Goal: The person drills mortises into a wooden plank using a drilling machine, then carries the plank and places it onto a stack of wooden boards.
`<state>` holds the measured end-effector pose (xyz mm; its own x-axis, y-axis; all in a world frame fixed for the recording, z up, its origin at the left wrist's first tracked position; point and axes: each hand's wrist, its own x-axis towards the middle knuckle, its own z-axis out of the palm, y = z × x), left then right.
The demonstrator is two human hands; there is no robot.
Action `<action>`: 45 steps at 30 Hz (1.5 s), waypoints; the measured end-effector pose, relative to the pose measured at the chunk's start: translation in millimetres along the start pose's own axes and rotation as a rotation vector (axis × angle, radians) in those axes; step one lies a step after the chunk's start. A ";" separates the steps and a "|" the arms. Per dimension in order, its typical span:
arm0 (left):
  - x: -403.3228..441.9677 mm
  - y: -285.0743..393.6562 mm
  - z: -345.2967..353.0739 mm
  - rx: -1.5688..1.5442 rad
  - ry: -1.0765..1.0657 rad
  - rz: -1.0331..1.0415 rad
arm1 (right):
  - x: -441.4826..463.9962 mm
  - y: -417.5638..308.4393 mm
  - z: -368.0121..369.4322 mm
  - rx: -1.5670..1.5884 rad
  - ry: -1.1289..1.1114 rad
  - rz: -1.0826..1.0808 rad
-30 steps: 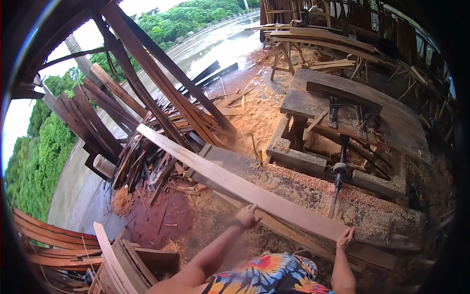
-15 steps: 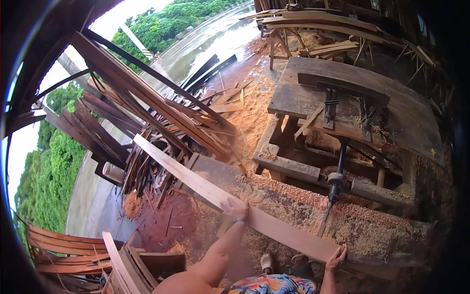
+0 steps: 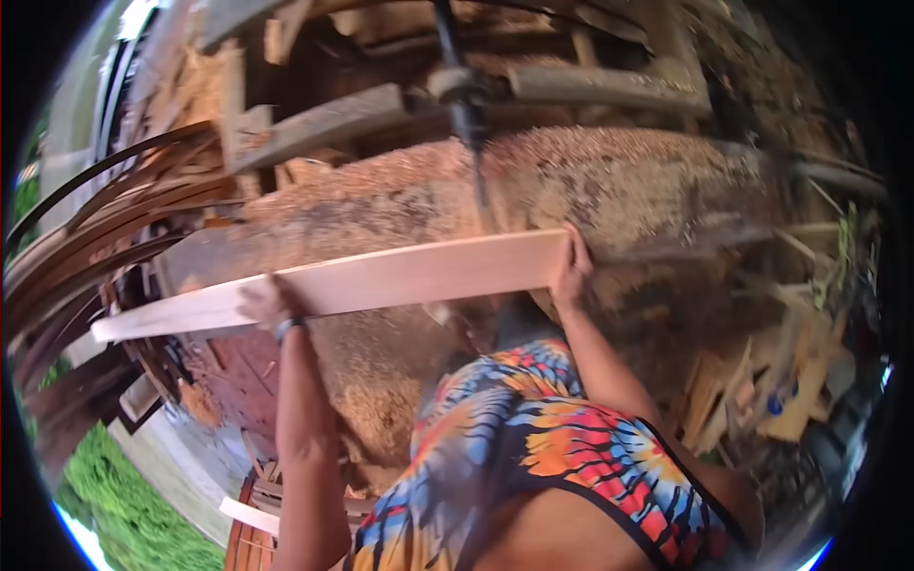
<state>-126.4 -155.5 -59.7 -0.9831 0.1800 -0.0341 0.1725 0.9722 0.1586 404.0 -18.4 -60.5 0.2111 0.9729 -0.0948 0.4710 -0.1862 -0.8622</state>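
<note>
Head view: one plank (image 3: 428, 274); my left hand (image 3: 270, 303), blurred, gripping it; my right hand (image 3: 571, 270), fingers closed around its end; shavings (image 3: 619, 147) beyond.

Pale pinkish plank (image 3: 419, 274), sunburst-patterned top (image 3: 600, 438) in blue, orange, red and black

Left grip (image 3: 270, 303) and right grip (image 3: 571, 270) clasp, well apart.

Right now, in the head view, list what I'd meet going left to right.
Pale plank's left end → left grip → dark shaft with a hub → right grip → wood offcuts.
</note>
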 end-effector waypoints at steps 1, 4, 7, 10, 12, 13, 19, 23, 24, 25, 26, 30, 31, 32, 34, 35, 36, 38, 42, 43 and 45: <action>-4.2 14.2 -16.8 0.052 -0.006 -0.057 | -1.4 1.4 -3.5 -0.067 0.006 -0.022; -3.2 20.2 -24.3 0.038 -0.011 -0.075 | 5.8 -4.6 -3.5 -0.199 0.028 -0.148; 11.1 8.9 -14.1 0.045 -0.008 -0.045 | 12.6 -16.3 -0.8 -0.246 0.003 -0.116; 19.0 0.5 -10.3 0.014 -0.012 0.004 | 20.5 -21.0 -1.3 -0.245 -0.042 -0.102; 14.9 6.7 -13.1 -0.054 0.035 -0.008 | 23.1 -26.1 -3.2 -0.271 -0.078 -0.087; 15.6 7.6 -14.1 -0.044 0.033 0.000 | 24.1 -28.1 -3.1 -0.282 -0.091 -0.078; 31.6 -14.7 -11.7 -0.021 0.040 0.033 | 9.8 -31.5 -0.5 -0.246 -0.096 -0.082; 54.4 -26.0 -13.1 0.017 0.032 0.063 | -4.2 -33.1 7.6 -0.261 -0.107 -0.082; 62.4 -29.1 -10.8 0.019 0.045 0.065 | -3.5 -32.7 13.3 -0.260 -0.091 -0.106; 72.6 -32.3 -9.2 0.035 0.033 0.072 | -1.3 -33.3 18.7 -0.267 -0.090 -0.111; 83.0 -35.1 -7.5 0.051 0.020 0.081 | 1.4 -34.9 23.3 -0.275 -0.087 -0.116; 78.8 -11.7 -14.3 0.109 0.015 0.011 | 10.4 -37.6 31.4 -0.264 -0.068 -0.119; 77.7 -13.8 -14.3 0.121 0.021 -0.007 | 11.0 -37.4 31.5 -0.257 -0.069 -0.120; 80.6 -18.0 -11.3 0.143 0.029 0.020 | 11.8 -38.0 31.3 -0.245 -0.074 -0.107; 95.6 -38.1 -4.1 0.190 0.046 0.071 | 12.7 -39.9 30.4 -0.219 -0.088 -0.079; 102.0 -48.7 -2.8 0.229 0.041 0.126 | 13.7 -39.6 31.2 -0.206 -0.087 -0.079; 106.5 -56.2 -2.0 0.269 0.034 0.183 | 14.3 -39.3 31.7 -0.193 -0.084 -0.079; 113.9 -69.7 3.7 0.300 0.071 0.251 | 15.4 -39.1 31.7 -0.175 -0.078 -0.078; 108.4 -51.4 -3.6 0.287 0.004 0.184 | 27.1 -41.4 34.1 -0.169 -0.075 -0.083; 98.9 -35.5 -5.5 0.224 0.013 0.117 | 29.9 -42.1 34.0 -0.173 -0.076 -0.086; 86.2 -21.4 -11.8 0.140 0.011 0.053 | 28.3 -39.3 32.8 -0.164 -0.085 -0.071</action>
<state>-215.5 -162.5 -54.4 -0.9728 0.2310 -0.0186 0.2306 0.9728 0.0203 363.4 21.0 -45.6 0.1028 0.9911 -0.0844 0.6171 -0.1301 -0.7760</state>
